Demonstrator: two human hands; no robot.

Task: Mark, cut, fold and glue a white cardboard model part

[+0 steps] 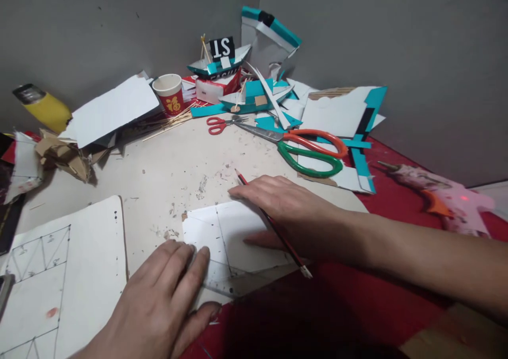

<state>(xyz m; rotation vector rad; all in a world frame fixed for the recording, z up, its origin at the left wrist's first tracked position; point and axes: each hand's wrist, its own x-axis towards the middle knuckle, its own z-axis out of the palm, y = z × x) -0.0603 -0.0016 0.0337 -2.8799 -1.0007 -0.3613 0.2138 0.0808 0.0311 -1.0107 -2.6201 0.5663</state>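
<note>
A piece of white card (202, 227) with pencil lines and a brown corner lies between my hands. My left hand (159, 290) rests at its left edge, fingers stretched out and thumb apart, gripping nothing that shows. Over the card's right part is my right hand (286, 205), with a red and black pencil (283, 237) tucked slantwise between thumb and fingers, its point toward the back. A see-through strip (242, 282), perhaps a ruler, lies along the card's near edge. Left of my left hand is a white sheet (91, 253) with a drawn truss pattern.
Large scissors (311, 150) with orange and green handles and small red scissors (216, 126) lie behind. Further back stand paper boats (218, 63) and a paper cup (169, 94). A pink glue gun (444, 195) is right; a yellow bottle (45, 108) lies left.
</note>
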